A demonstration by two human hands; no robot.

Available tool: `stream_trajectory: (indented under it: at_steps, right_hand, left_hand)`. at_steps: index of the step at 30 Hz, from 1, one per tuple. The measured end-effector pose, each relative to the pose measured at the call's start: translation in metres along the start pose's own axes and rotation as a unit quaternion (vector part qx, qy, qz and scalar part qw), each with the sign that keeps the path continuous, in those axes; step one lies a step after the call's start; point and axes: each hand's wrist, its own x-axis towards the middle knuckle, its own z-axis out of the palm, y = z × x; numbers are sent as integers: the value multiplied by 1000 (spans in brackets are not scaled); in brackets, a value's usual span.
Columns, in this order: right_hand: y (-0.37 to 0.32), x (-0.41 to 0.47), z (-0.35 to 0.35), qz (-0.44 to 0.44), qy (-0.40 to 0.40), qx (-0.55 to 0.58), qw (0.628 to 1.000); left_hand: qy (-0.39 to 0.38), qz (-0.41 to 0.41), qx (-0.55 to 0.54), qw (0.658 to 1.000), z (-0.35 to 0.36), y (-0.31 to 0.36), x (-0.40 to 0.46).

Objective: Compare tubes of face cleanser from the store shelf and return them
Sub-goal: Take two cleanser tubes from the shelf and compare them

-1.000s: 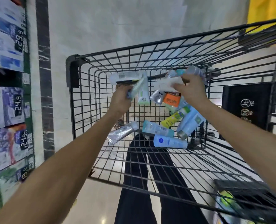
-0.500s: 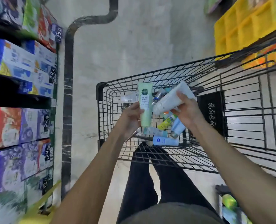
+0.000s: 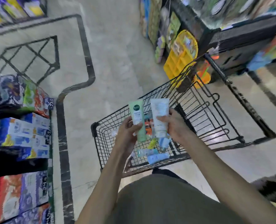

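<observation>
Head view. The left hand (image 3: 128,135) holds a green tube (image 3: 138,121) upright over the cart (image 3: 203,110); its fingers curl behind the tube and the thumb presses on the front label, low on the body. The right hand (image 3: 172,126) holds a white tube (image 3: 159,118) the same way, thumb across the front and fingers wrapped round the back, also on the lower half. Both hands are closed on their tubes, with nothing else in them. The two tubes stand side by side, close together, but I cannot tell whether they touch. Their flat crimped ends point up, above the thumbs; the cap ends sit below the fingers.

Such tubes are likely light and soft-walled, so they would dent under a hard squeeze, and the glossy plastic may slip. The firmer lower body near the cap looks the best place to grip, which is where both hands are now. The flat crimp is thin and would twist if pinched.

Below the fingers, more tubes (image 3: 157,157) lie loose on the cart's wire floor. Shelves (image 3: 21,135) of boxed goods stand well to the left of the left hand.
</observation>
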Motion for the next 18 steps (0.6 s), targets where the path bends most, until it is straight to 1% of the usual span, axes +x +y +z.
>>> stream_trajectory:
  at_steps: [3,6,12,18]
  right_hand:
    - [6,-41,-6,-38,43,20,998]
    - [22,-84,-14,-72,96,72,990]
    - [50,-177,-28,-150,173,149,962]
    - [83,-260,-58,-203,234,183,933]
  left_hand:
    - [-46,-9,29,998,12,1,-20]
    - [-103,-13,72,992,20,-6,-40]
    - [-166,-11,145,975,45,-32,-83]
    - [-252,-47,164,953,83,-67,-128]
